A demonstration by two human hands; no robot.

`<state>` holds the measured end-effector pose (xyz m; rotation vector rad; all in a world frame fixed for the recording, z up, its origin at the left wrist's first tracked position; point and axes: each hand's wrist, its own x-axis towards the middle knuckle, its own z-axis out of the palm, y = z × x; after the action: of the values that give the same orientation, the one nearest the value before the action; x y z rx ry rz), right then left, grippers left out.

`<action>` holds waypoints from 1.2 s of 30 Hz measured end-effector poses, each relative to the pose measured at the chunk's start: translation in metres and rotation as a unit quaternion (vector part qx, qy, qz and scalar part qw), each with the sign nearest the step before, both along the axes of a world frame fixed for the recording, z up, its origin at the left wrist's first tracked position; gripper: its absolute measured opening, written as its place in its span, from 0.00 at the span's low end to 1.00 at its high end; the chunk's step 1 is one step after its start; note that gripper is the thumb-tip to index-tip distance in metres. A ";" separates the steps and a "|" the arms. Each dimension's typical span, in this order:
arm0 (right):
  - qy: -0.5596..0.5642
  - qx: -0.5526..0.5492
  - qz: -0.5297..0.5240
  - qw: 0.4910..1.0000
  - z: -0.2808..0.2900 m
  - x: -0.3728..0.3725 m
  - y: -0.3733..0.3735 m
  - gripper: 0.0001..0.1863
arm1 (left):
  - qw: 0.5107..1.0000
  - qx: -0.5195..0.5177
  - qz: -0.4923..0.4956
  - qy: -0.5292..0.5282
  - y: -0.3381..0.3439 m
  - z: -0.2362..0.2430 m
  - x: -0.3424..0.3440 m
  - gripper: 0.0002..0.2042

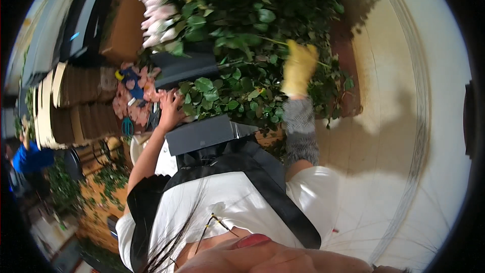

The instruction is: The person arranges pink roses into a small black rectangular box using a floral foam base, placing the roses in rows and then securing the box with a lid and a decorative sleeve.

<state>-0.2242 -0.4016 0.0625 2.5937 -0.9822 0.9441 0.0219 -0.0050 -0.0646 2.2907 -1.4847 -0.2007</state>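
Leafy rose stems (227, 96) lie crosswise between two dark grey panels, a near one (199, 135) and a far one (184, 65). My left hand (172, 107) is bare, its fingers apart, at the left end of these stems beside pink petals (126, 101). Whether it touches a flower head is hard to make out. My right hand (299, 68), in a yellow glove with a grey knitted sleeve above it, is closed over the foliage at the right. A thin green stem shows on either side of the glove, so it grips a rose stem.
Behind lies a big heap of leafy roses (262, 5), with pale netted flower heads (155, 12) at its left. Cardboard sheets (76, 106) are stacked left, near teal scissors (127, 126) and a blue tool (132, 83). A blue-sleeved person (33, 157) works far left. A pale wall (444, 71) stands right.
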 end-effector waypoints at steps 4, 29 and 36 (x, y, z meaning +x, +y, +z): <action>-0.051 -0.079 0.014 0.996 0.089 -0.063 0.003 0.21 | 0.999 -0.021 0.020 0.024 0.003 -0.002 -0.002 0.34; 0.353 0.178 -0.086 0.915 -0.120 -0.089 0.067 0.25 | 0.998 -0.047 0.032 0.029 -0.005 -0.004 -0.008 0.25; 0.120 0.259 0.072 0.956 0.031 0.030 0.072 0.32 | 0.999 -0.023 0.024 0.028 0.002 0.002 -0.003 0.26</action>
<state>-0.1938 -0.3301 0.0936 3.1486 -1.1012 0.4132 0.0188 -0.0031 -0.0621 2.2631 -1.3901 -0.2129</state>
